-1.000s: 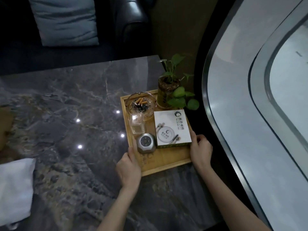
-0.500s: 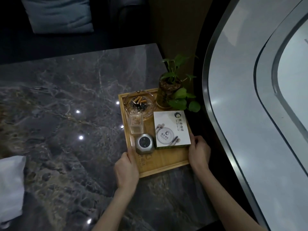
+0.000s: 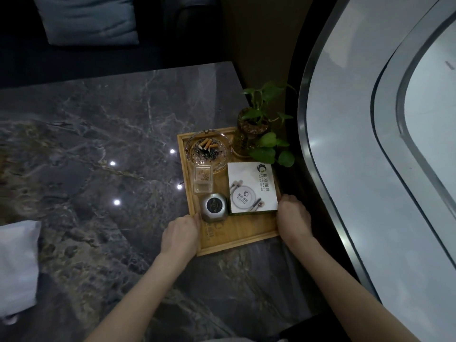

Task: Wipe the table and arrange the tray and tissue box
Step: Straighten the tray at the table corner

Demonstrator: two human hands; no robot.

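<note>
Ashtray (image 3: 207,151), plant (image 3: 256,130) and tissue box (image 3: 251,188) crowd the tray (image 3: 237,233). Left hand (image 3: 180,235) and right hand (image 3: 293,218) grip its sides, unchanged; white cloth (image 3: 17,265) lies far left.

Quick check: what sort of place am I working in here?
Probably a cafe or lounge seating area: a marble-look table, a wooden tray with a used ashtray and a branded box, cushioned seating behind.

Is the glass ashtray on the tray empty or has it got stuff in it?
Not empty. The ashtray holds several cigarette butts and dark ash. It sits upright at the far left corner of the wooden tray.
</note>
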